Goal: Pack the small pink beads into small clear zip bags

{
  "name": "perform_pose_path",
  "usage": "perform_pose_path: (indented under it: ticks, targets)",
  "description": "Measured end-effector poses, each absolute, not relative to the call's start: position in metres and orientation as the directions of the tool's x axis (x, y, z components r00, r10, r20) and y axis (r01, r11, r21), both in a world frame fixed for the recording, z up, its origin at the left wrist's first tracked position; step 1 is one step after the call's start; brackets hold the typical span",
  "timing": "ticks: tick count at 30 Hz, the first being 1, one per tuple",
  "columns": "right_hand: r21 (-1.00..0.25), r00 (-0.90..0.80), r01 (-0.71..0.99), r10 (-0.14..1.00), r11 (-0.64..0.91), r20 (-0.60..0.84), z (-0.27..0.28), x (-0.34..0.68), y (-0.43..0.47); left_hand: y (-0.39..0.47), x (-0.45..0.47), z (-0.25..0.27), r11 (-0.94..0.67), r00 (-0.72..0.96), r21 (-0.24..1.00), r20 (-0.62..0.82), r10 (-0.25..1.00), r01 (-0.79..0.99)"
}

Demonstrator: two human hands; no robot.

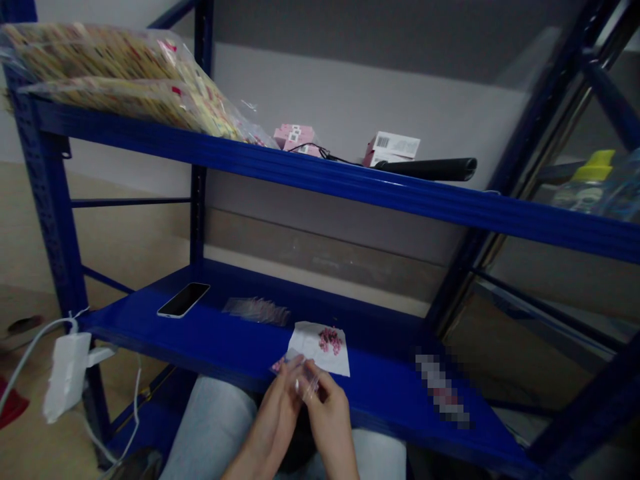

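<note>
Both my hands are together at the front edge of the blue shelf, pinching a small clear plastic bag (309,385) between them. My left hand (286,393) is closed on the bag's left side, where a few small pink pieces (278,365) show at the fingertips. With thumb and fingers, my right hand (329,399) grips its right side. Just beyond them lies a white sheet of paper (307,337) carrying a small pile of pink and dark pieces (331,341), too small to name. A row of overlapping clear bags (257,311) rests behind, to the left.
On the lower blue shelf (380,393) lie a phone (184,300) and a blurred-out item (443,392). The upper shelf holds filled plastic bags (115,73), pink boxes (296,137), white-and-pink boxes (393,147) and a black tube-like object (430,169). A white power strip (67,373) hangs left.
</note>
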State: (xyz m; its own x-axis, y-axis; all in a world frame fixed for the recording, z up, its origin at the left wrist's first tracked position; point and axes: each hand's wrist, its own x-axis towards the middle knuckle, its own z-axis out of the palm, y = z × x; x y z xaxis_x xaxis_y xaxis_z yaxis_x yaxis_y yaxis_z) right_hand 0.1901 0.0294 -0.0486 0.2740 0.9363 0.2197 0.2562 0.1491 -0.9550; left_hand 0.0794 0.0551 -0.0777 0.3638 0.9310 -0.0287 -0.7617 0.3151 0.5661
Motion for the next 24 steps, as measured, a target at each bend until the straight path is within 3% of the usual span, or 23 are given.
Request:
perform_pose_path:
  ticks: [2,5,8,11,14,17,22,24]
  targets:
    - [-0.967,0.262,0.157,0.935,0.203,0.239,-0.06,0.181,0.033,0.067,0.091,-0.067,0.338,0.292,0.424,-0.172,0.941,-0.84]
    - [-0.953,0.388,-0.098,0.893,0.285,0.228,-0.078,0.172,0.039,0.079,0.099,-0.048,0.267,0.183,0.356,-0.253,0.95,-0.895]
    - [-0.785,0.533,-0.508,0.845,0.354,0.036,-0.093,0.167,0.046,0.079,0.099,-0.039,0.179,0.127,0.399,-0.153,0.98,-0.9]
    - [-0.616,0.419,-0.735,0.904,0.283,-0.085,-0.1,0.16,0.053,0.071,0.098,-0.039,0.081,0.092,0.557,-0.009,0.996,-0.827]
    - [-0.576,0.357,-0.782,0.929,0.239,-0.099,-0.1,0.151,0.054,0.062,0.095,-0.041,0.017,0.077,0.675,0.06,0.995,-0.737]
    - [-0.57,0.365,-0.783,0.926,0.249,-0.097,-0.099,0.141,0.053,0.056,0.092,-0.04,-0.005,0.054,0.705,0.061,0.997,-0.71]
    - [-0.585,0.41,-0.758,0.908,0.288,-0.085,-0.094,0.151,0.07,0.07,0.097,-0.029,0.062,0.055,0.598,-0.029,0.998,-0.799]
    - [-0.708,0.486,-0.629,0.873,0.323,-0.033,-0.081,0.173,0.087,0.087,0.097,-0.023,0.034,0.014,0.565,-0.041,0.999,-0.824]
